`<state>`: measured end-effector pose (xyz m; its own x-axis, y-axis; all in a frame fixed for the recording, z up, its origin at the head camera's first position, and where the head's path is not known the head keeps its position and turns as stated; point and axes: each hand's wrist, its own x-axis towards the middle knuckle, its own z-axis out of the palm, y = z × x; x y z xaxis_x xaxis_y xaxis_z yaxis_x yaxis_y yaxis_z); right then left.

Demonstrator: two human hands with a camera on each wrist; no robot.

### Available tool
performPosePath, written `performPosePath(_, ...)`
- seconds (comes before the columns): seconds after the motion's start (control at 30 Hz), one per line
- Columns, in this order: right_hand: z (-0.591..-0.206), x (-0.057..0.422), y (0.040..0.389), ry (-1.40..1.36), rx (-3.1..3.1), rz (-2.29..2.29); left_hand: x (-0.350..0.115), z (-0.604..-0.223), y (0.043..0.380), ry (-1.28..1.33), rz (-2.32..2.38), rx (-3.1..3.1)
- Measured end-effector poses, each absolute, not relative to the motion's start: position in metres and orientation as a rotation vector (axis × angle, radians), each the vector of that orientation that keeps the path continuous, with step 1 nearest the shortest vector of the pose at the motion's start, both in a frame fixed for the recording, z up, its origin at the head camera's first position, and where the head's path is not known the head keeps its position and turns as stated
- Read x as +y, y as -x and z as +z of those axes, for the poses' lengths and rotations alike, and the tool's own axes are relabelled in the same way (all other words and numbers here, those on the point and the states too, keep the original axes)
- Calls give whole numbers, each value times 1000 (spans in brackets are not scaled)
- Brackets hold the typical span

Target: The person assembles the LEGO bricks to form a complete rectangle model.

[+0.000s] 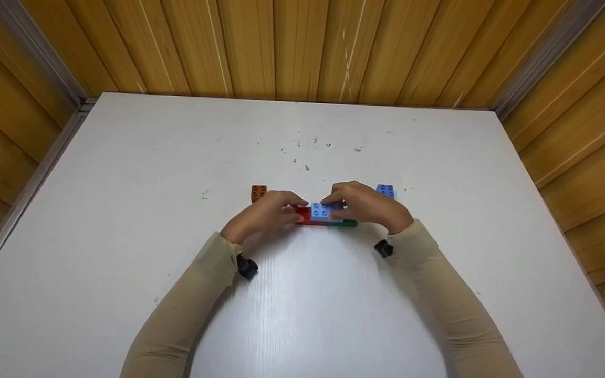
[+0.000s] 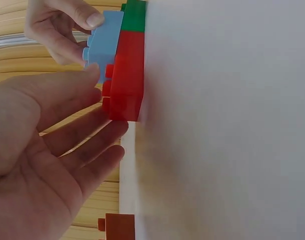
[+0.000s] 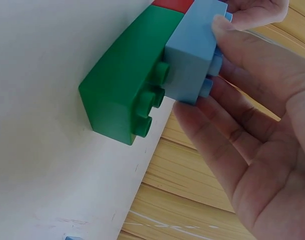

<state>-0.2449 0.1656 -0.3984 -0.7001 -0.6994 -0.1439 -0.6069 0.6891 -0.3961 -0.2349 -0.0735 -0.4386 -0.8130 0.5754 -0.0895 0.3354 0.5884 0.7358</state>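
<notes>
Nearest the camera are your left sleeve (image 1: 179, 310) and your right sleeve (image 1: 449, 294), both beige, running inward from the lower edge of the head view; white desk (image 1: 308, 310) surface spans the room between them. A black wrist fitting (image 1: 248, 268) sits at your left cuff, and a matching black fitting (image 1: 384, 248) at your right.

The light-blue studded brick (image 1: 321, 211) lies between your hands, on top of a red studded brick (image 2: 127, 70) and a green studded brick (image 3: 125, 70). These two stand end to end on the desk, red to your left, green to your right; the upper brick spans their seam. You cannot tell from these views whether it is fully seated. Studs show at both outer ends of the lower row.

Your right hand (image 1: 369, 203) has a narrow grip, pinching the light-blue brick. Your left hand (image 1: 267, 214) keeps a wide grip, fingers extended about the red brick's outer end; firm pressure there cannot be confirmed.

Note two items close behind your hands: an orange-brown studded brick (image 1: 259, 190) just beyond the left, a mid-blue studded brick (image 1: 385, 190) just beyond the right. The desk's far edge, along the wood-grained panel wall (image 1: 302, 50), is well apart from all bricks, as are both side edges.
</notes>
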Motion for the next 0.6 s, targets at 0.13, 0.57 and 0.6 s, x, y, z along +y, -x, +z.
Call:
performPosePath(0.13, -398, 166, 245, 1044, 2612, -492, -77, -435, 236, -780, 1062, 2515)
performPosePath(0.57, -398, 163, 244, 965, 2617, -447, -95, -423, 244, -817, 954, 2644)
performPosePath(0.6, -399, 163, 244, 960, 2617, -447, -97, -423, 244, -807, 952, 2651)
